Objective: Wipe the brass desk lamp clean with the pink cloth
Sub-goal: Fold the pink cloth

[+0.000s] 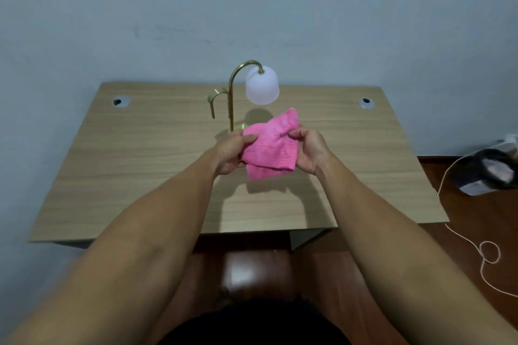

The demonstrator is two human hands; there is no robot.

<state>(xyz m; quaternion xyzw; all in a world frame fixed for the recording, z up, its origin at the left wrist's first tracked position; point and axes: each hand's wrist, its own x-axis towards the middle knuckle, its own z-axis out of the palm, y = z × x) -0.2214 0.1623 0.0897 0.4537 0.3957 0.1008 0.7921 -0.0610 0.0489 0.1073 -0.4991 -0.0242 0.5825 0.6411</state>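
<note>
The brass desk lamp (231, 98) stands at the back middle of the wooden desk (140, 165), its curved stem carrying a white frosted shade (262, 86) and a short side hook. The pink cloth (270, 145) is held up above the desk just in front of the lamp's base, which it mostly hides. My left hand (229, 152) pinches the cloth's left edge. My right hand (308, 150) pinches its right edge near the top. The cloth hangs folded between both hands and does not touch the lamp.
Two round cable holes (121, 101) (366, 102) sit near the desk's back corners. A blue-grey wall rises right behind the desk. On the brown floor at the right lie a dark bag (487, 171) and a thin white cord (487, 253).
</note>
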